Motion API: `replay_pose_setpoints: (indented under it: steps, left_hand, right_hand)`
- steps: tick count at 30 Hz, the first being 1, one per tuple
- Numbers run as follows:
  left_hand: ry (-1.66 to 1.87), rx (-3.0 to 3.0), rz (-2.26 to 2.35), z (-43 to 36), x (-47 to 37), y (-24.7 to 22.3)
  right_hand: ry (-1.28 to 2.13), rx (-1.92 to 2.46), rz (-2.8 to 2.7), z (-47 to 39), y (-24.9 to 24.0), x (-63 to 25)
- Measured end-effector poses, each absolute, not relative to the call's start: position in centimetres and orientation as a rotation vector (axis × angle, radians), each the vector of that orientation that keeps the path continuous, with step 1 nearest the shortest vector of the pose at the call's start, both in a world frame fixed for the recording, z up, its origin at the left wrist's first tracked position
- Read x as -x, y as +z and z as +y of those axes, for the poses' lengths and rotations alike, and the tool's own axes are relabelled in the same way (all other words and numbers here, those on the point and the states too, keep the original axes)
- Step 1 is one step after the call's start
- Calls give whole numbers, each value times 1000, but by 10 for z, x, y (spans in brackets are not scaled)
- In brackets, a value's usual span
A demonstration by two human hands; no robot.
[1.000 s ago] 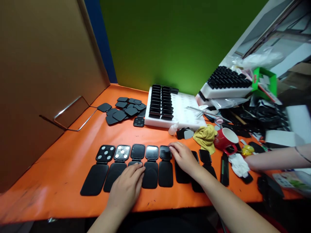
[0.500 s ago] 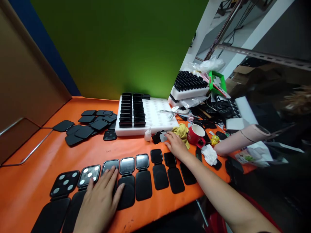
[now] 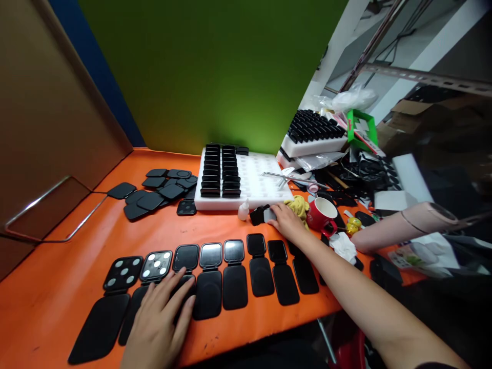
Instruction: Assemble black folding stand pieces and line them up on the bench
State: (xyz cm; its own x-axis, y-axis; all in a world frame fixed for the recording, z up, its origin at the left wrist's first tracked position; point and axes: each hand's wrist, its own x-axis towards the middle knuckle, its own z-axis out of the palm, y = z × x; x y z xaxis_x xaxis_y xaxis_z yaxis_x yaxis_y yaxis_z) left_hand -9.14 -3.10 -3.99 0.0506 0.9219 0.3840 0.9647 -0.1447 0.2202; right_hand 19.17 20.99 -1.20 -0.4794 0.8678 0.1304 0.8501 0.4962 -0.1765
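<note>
My left hand (image 3: 161, 312) lies over one of the opened, hinged black cases (image 3: 186, 257), fingers spread and stretched out, covering part of its lower half. My right hand (image 3: 287, 221) has its thumb and fingers at the edge of a small light-grey flat piece (image 3: 269, 215), next to several small black pieces (image 3: 258, 216). The opened cases form a row along the table; two at the left bear white round dots, such as the dotted case (image 3: 156, 265). Others show shiny upper panels, like the glossy case (image 3: 211, 254).
A white foam tray (image 3: 261, 179) holds two columns of black items. Black flat panels (image 3: 151, 200) are piled at left. A small white bottle (image 3: 243, 210), yellow cloth (image 3: 299, 206), red mug (image 3: 322, 214) and pink cylinder (image 3: 403, 225) stand around. A wire frame (image 3: 38, 210) is at left.
The whole view has shifted, so things appear further right. My left hand has slid down from the case's upper panel to its lower half. My right hand stays by the light-grey piece.
</note>
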Motion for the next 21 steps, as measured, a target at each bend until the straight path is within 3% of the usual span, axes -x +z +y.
replay_pose_setpoints:
  steps: [4,8,12,15,17,21]
  left_hand:
    - [-904,2172,-2039,-42,83,-36]
    - [-1368,2151,-2366,-43,61,-23]
    - [-2313,1824,-3047,-26,42,-9]
    - [-3007,1361,-3089,-17,44,-4]
    - [-3114,1114,-2978,-18,52,-3]
    - [-2750,903,-2924,-32,72,-6]
  right_hand:
    - [140,1510,-2453,202,-9,-196]
    - [317,1443,-2442,174,14,-190]
    - [981,1039,-2498,125,42,-155]
    - [1421,770,-2442,93,45,-117]
    - [1706,759,-2157,80,37,-92]
    - [1927,858,-1904,72,20,-53]
